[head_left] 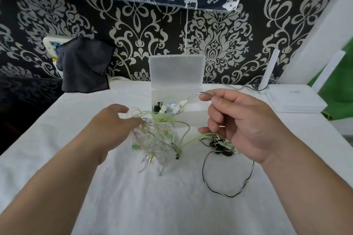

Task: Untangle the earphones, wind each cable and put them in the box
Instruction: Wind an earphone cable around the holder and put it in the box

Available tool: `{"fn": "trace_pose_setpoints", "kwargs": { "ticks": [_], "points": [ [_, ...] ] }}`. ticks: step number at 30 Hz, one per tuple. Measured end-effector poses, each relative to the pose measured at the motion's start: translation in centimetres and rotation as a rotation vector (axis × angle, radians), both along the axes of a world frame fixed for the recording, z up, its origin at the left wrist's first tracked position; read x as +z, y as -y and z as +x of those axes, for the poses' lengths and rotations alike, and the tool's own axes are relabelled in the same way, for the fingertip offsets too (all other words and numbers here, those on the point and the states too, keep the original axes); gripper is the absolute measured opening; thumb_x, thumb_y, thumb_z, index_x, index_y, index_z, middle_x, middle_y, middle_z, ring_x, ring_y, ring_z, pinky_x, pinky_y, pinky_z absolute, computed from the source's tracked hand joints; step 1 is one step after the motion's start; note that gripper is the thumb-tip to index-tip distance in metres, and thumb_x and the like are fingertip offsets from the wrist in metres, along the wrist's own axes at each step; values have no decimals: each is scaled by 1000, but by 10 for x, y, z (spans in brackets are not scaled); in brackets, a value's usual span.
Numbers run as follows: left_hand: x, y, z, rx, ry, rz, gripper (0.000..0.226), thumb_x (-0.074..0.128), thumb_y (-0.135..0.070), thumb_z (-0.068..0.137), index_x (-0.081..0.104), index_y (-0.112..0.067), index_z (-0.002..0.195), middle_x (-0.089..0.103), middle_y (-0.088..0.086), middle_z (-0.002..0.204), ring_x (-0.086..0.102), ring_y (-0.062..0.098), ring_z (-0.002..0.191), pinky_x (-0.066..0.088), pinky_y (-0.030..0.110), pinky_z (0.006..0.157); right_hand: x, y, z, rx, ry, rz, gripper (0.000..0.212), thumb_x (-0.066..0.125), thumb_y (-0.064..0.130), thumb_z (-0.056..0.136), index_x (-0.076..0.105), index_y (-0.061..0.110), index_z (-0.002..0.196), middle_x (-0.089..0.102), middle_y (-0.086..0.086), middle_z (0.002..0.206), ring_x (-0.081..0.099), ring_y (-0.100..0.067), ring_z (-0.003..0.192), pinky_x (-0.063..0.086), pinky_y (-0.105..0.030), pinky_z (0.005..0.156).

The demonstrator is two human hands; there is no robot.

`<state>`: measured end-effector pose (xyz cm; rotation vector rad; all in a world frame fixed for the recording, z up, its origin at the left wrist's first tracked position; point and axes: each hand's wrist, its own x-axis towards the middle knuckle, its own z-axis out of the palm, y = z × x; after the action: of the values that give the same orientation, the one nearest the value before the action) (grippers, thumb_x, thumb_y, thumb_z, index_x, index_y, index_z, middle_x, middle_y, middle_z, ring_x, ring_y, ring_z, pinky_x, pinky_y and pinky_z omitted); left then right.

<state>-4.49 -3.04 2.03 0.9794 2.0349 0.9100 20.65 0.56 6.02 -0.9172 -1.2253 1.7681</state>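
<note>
Nearest the front edge of the white cloth-covered table (114,206), a thin black-and-white earphone cable (205,177) lies in an open loop, running up to dark earbuds beneath the right hand (242,126). Left of it, toward the middle of the table, sits a knotted bundle of pale translucent and lime-green earphone cables (154,139); the left hand (112,126) rests on its left side, fingers together and apparently pinching strands, though blur hides the contact. The right hand holds a white earphone cable (193,97) clamped between thumb and forefinger, its inline piece hanging over the box; its lower fingers are curled by a green strand, whether gripping it cannot be told. Behind the bundle stands an open translucent plastic box (191,116), lid upright, with small dark and white items in its left part. At the far right corner rests a white router (298,101); a dark grey cloth (84,68) hangs at the far left.

Risk: pulling the white cable while it remains threaded through the bundle would likely tighten the knots, or drag the bundle against the light box and shift it.
</note>
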Motion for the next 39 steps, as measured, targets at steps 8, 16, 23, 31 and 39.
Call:
{"fn": "trace_pose_setpoints", "kwargs": {
  "ticks": [8, 16, 23, 31, 39],
  "points": [
    [25, 19, 53, -160, -693, 463, 25, 59, -55, 86, 66, -31, 85, 56, -9, 89, 58, 12, 75, 38, 30, 63, -7, 0, -9, 38, -124, -83, 30, 44, -2, 98, 64, 3, 120, 63, -7, 74, 69, -24, 76, 61, -41, 74],
    [19, 20, 72, -377, -30, 343, 45, 55, -55, 87, 64, -13, 72, 62, 1, 58, 45, 6, 44, 36, 23, 46, -7, -4, -6, -52, -64, -122, 31, 43, -6, 96, 68, 3, 113, 58, -5, 68, 57, -16, 55, 56, -28, 56],
    [11, 7, 21, -89, -139, 173, 30, 72, -7, 61, 44, -13, 53, 41, -3, 48, 37, 18, 48, 32, 24, 51, -7, -14, 11, -218, 161, -60, 12, 59, 4, 90, 71, 5, 88, 28, 2, 58, 19, -9, 46, 10, -25, 47],
    [14, 16, 60, -546, -338, 375, 43, 76, -45, 75, 57, -45, 113, 59, -26, 109, 52, -11, 101, 36, 1, 82, 10, 9, -8, 106, -99, 70, 13, 57, 15, 83, 61, 6, 91, 69, -13, 85, 69, -28, 80, 56, -30, 66],
    [1, 7, 43, -311, -408, 348, 24, 72, -21, 85, 66, -37, 101, 49, -11, 102, 54, -4, 80, 35, 1, 67, 36, 0, 14, 2, -437, 45, 23, 36, 21, 95, 43, 17, 73, 74, -13, 104, 72, -26, 89, 59, -36, 80]
  ]
}}
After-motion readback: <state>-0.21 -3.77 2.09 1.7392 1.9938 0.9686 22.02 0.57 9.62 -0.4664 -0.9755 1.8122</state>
